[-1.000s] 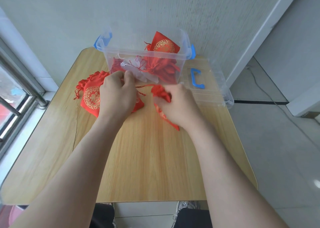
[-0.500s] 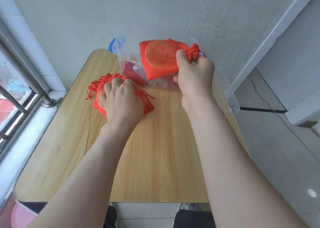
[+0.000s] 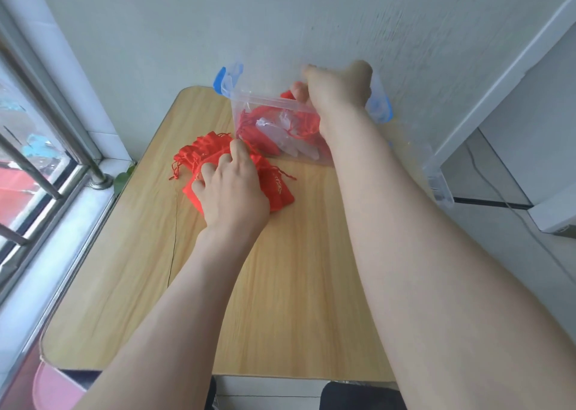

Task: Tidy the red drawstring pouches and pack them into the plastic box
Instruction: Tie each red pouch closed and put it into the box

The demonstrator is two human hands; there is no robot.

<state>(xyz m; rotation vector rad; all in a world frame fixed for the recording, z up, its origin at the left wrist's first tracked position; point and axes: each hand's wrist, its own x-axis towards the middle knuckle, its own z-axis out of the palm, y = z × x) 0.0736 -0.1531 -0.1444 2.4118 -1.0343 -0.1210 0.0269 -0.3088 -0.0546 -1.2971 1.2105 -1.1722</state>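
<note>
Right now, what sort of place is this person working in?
Probably a corner of a home or small workroom: a small wooden table set against a plain wall, with a barred window beside it.

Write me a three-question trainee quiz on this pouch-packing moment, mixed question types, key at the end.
1. True or false: the left hand rests on the red fabric drawstring pouches lying on the wooden table.
2. The right hand is: A over the clear plastic box; B on the windowsill; C under the table.
3. Fill in: the box's latches are ____.
Key: 1 true; 2 A; 3 blue.
</note>
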